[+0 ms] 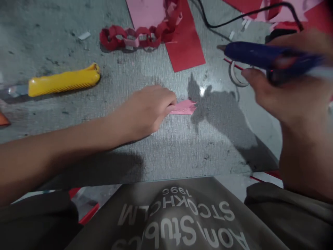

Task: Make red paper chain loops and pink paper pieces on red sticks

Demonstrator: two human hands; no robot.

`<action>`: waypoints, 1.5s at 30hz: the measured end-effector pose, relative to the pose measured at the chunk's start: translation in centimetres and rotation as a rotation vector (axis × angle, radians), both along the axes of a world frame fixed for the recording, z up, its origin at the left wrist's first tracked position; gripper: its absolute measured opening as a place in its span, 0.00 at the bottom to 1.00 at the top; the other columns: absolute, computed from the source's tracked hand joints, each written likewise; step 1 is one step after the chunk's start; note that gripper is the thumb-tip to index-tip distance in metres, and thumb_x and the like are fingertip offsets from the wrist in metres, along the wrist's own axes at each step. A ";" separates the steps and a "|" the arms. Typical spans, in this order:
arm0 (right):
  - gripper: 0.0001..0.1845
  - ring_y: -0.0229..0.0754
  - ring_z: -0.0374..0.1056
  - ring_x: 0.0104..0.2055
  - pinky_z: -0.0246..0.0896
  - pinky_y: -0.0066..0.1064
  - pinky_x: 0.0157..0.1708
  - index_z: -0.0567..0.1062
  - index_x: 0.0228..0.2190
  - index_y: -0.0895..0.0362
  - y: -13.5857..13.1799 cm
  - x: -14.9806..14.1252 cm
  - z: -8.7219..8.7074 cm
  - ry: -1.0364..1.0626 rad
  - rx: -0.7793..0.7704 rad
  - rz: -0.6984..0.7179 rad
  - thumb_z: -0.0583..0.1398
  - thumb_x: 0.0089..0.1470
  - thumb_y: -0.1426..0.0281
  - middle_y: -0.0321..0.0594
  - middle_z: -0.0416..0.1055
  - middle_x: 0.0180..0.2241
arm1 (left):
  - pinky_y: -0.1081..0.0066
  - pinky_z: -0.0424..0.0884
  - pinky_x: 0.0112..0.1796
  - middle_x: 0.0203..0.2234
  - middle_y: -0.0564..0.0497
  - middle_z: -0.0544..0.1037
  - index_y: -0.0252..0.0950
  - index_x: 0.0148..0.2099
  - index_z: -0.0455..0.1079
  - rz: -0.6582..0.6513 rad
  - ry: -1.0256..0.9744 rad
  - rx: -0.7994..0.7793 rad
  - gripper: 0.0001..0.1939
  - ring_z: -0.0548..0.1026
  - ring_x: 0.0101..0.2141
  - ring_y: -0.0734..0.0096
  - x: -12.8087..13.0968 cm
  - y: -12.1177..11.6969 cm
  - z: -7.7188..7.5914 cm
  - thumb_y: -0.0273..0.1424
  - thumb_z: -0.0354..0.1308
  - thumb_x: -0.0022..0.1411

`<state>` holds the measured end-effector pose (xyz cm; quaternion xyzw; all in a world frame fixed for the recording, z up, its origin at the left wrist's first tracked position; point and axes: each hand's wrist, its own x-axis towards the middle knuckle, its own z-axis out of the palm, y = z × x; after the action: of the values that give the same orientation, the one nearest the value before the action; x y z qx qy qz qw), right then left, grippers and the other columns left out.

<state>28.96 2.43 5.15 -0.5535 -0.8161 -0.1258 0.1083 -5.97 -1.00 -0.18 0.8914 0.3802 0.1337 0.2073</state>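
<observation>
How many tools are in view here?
2 visible: the blue glue gun in the right hand, and the yellow-handled tool lying at left. More may be cut off.

Yellow-handled tool (63, 81) near an orange object (3, 119)

Left forearm (75, 139) bare, enters at left edge, angles up and right to mid-view. Left hand (149, 109) low, back of hand up, fingers curled, thumb and index finger pinched together at its right side. Left wrist (110, 126) roughly in line with forearm. Right forearm (301, 159) bare at lower right, running upward. Right hand (293, 80) raised, closed in a grip, partly blurred, farther from the body than the left. Right thumb (253, 78) points left, fingers wrapped on the far side. Hands well apart.
</observation>
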 end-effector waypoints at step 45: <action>0.07 0.45 0.75 0.39 0.68 0.44 0.42 0.82 0.41 0.51 -3.5 -9.1 -4.6 0.544 -0.233 0.621 0.63 0.68 0.74 0.40 0.82 0.41 | 0.58 0.72 0.41 0.34 0.46 0.76 0.37 0.43 0.73 -0.062 -0.121 -0.025 0.13 0.74 0.37 0.59 -0.2 0.1 -0.4 0.33 0.49 0.77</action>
<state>19.90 -1.03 0.54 -0.3030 -0.8946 0.1561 0.2890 -6.19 -0.86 -0.57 0.8904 0.3408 0.1759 0.2452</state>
